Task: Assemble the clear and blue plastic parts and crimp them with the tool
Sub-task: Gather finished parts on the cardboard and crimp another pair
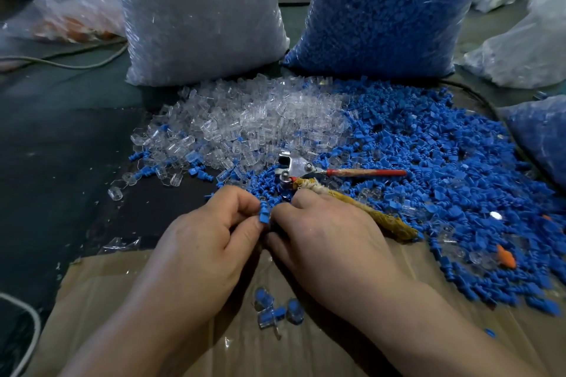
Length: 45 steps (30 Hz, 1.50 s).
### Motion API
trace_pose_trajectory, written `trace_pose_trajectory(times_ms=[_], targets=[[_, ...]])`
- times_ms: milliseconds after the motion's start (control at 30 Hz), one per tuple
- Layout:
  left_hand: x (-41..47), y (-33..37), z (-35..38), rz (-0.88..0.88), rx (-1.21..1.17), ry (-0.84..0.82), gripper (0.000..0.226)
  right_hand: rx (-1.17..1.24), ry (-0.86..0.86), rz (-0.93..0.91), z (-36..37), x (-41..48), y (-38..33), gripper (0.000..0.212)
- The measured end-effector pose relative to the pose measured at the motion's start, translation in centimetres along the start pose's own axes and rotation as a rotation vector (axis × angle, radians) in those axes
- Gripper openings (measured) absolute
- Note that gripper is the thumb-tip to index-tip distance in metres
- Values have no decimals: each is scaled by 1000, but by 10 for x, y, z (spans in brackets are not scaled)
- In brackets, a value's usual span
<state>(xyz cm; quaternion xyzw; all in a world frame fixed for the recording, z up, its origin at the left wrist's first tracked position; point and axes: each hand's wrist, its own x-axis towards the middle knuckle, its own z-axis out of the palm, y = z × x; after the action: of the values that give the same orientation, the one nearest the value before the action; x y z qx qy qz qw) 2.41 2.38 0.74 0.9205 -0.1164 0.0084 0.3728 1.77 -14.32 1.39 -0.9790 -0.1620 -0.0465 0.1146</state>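
head view: left hand and right hand meet fingertip to fingertip low over the tabletop. left fingers are curled and pinch a blue part from its left side. right fingers are curled too and close on the same part from the right. cannot tell if a clear piece is already on it, the fingers hide that end.

crimp tool lies just beyond the fingers, metal head toward the left. its red handle runs off to the right, and its cloth-wrapped handle passes under the back of the right hand. neither hand grips it.

loose clear parts are heaped beyond and left of the fingers. loose blue parts are spread beyond and right of them, and the two heaps mix at the border near the tool head. a few assembled clear-and-blue pieces sit on the cardboard sheet nearer than the fingers, between the wrists.

further beyond stand a bag of clear parts on the left and a bag of blue parts on the right. an orange piece lies in the blue heap well right of the fingers.
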Motion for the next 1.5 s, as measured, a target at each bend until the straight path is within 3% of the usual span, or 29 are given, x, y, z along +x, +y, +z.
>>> trace_pose_trajectory(times_ms=[167,300,433,600,733,967,1167,1500], targets=[[-1,-1,0,-33,-94,-40,13,-21,-13,17,-2,-1,5,7],[-1,-2,4,-50,-184,-23,16,5,-19,33,-3,-2,6,5],[0,-2,7,-94,-288,5,18,5,8,33,-3,-1,4,8],[1,-1,8,-58,-208,1,11,-7,-4,58,-1,-2,1,26],[1,0,9,-56,-197,-30,13,-15,-49,65,-4,-1,1,29],[2,3,9,-176,-601,96,22,-6,-84,14,-13,-6,4,9],[5,8,7,-262,-1037,-40,12,-14,-86,-32,-14,-8,9,11],[8,13,7,-348,-1122,-80,13,82,18,39,-4,-7,14,8]])
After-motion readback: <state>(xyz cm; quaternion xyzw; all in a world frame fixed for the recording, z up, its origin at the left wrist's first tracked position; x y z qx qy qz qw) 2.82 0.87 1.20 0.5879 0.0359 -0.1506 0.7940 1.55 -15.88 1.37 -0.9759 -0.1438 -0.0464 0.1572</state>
